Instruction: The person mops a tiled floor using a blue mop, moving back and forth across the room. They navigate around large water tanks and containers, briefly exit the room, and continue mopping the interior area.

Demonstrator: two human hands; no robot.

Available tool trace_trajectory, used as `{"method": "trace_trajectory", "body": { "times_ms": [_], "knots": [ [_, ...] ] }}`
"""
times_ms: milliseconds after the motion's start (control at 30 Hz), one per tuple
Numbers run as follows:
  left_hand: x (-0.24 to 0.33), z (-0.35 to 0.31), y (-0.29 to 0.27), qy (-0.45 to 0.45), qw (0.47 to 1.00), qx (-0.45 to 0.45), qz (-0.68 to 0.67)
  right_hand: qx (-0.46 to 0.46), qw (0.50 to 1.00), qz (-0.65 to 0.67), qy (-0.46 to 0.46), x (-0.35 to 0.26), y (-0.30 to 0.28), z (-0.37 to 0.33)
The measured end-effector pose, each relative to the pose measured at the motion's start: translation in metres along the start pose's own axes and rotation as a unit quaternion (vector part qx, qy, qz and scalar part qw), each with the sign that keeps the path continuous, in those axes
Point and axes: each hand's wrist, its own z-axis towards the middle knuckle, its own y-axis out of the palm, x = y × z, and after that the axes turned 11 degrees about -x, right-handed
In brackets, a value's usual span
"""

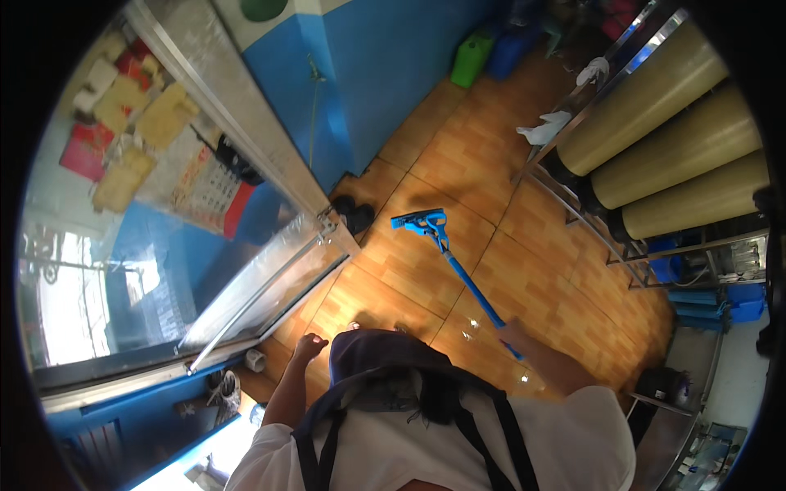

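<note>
In my right hand (pixel 517 335) is the handle of a blue window squeegee (pixel 467 282), my fingers wrapped round it near its lower end. The squeegee slants away to the upper left. Its wide blue head, with a dark edge, is over the tiled floor; whether it touches the tiles I cannot tell. My left hand (pixel 309 347) hangs by my left side near the glass door (pixel 237 196), holding nothing, its fingers loosely bent and partly apart. A dark apron with black straps covers my front.
Orange tiles (pixel 442 282) make up the floor. Tan cylinders (pixel 679 155) lie on a metal rack at the right, with white gloves (pixel 544 128) at its end. Dark shoes (pixel 354 214) sit beside the door edge. Green and blue containers (pixel 472 59) stand by the blue wall.
</note>
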Motion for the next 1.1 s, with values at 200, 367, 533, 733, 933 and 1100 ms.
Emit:
{"method": "trace_trajectory", "body": {
  "times_ms": [200, 367, 533, 733, 933, 1100],
  "knots": [
    [0.059, 0.043, -0.055, 0.092, 0.992, 0.003, 0.082, 0.11, 0.992, 0.064, -0.016, -0.123, 0.03, 0.094],
    [0.162, 0.103, -0.097, 0.15, 0.989, -0.006, 0.002, -0.115, 0.904, 0.407, -0.065, -0.205, 0.037, 0.144],
    [0.268, 0.15, -0.142, 0.251, 0.968, -0.028, -0.002, -0.15, 0.839, 0.522, -0.007, -0.301, 0.051, 0.16],
    [0.337, 0.196, -0.193, 0.275, 0.959, -0.015, -0.063, -0.1, 0.815, 0.57, -0.019, -0.365, -0.019, 0.23],
    [0.327, 0.241, -0.202, 0.19, 0.979, 0.018, -0.069, -0.125, 0.789, 0.595, -0.088, -0.448, -0.148, 0.356],
    [0.309, 0.255, -0.194, 0.046, 0.995, -0.019, -0.083, -0.124, 0.773, 0.617, -0.084, -0.521, -0.275, 0.455]
  ]
}}
